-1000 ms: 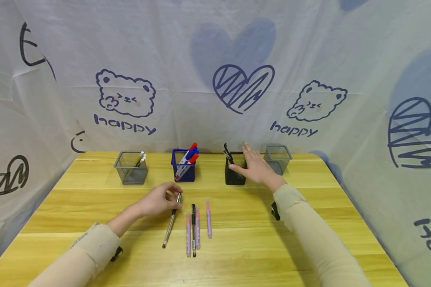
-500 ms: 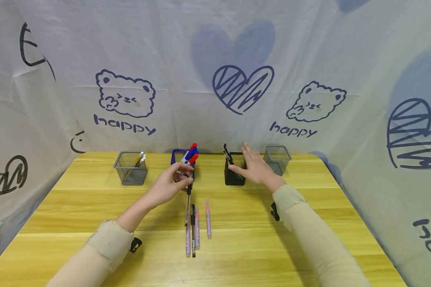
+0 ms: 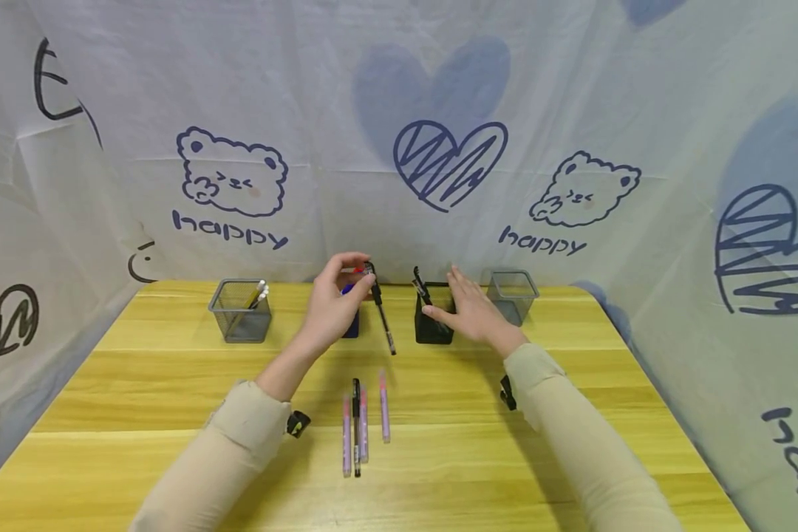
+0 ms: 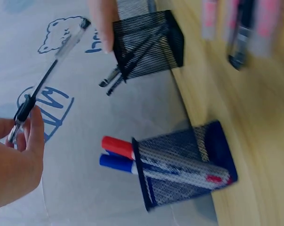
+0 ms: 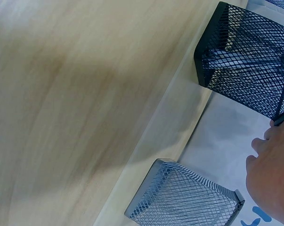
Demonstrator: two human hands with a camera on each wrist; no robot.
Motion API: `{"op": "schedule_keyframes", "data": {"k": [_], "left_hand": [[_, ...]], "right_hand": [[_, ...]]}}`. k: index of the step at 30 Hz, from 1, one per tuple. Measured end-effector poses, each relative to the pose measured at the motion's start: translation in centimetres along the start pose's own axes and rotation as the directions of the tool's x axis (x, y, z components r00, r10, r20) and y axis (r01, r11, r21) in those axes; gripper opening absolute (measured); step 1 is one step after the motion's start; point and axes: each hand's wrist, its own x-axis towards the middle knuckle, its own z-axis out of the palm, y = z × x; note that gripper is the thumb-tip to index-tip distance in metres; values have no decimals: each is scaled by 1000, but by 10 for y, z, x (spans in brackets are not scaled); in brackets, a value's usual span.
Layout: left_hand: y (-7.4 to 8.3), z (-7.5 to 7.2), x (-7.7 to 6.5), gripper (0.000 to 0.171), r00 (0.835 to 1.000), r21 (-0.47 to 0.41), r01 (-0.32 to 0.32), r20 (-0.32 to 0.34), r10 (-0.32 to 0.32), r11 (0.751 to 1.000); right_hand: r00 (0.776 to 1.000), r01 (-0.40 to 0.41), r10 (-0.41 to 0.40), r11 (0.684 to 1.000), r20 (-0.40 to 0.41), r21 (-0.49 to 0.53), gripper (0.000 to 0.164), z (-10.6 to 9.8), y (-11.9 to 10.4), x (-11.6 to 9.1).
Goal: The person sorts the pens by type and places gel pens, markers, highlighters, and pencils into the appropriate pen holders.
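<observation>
My left hand [image 3: 335, 299] pinches a clear-barrelled black pen [image 3: 382, 314] near its upper end, in the air before the blue mesh holder [image 4: 179, 165]. Its lower tip points down toward the table. My right hand [image 3: 475, 310] rests at the rim of the black mesh holder [image 3: 434, 329], fingers fairly straight along its right side. Black pens [image 4: 142, 54] stand in that holder. Red and blue markers [image 4: 118, 155] lean in the blue one, mostly hidden by my left hand in the head view.
On the table lie another black pen [image 3: 356, 428] and several pink-and-purple pens [image 3: 385, 410]. A grey mesh holder [image 3: 246, 329] with a few pens stands at the left; another grey mesh holder [image 3: 513, 295] stands right of my right hand. A printed cloth [image 3: 346, 148] hangs behind.
My left hand has lifted the pen off the table and carried it up, back and to the right, past the blue holder's front. My right hand stays at the black holder.
</observation>
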Motion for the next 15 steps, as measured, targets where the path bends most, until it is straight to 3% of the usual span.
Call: {"op": "schedule_keyframes", "data": {"k": [9, 15], "left_hand": [[3, 28, 27, 34, 975, -31, -152, -167, 145, 988], [-4, 43, 42, 32, 974, -25, -132, -191, 125, 991]], "right_hand": [[1000, -6, 6, 1000, 4, 15, 115, 1, 1, 1], [1000, -14, 14, 1000, 9, 18, 116, 1, 2, 2]]}}
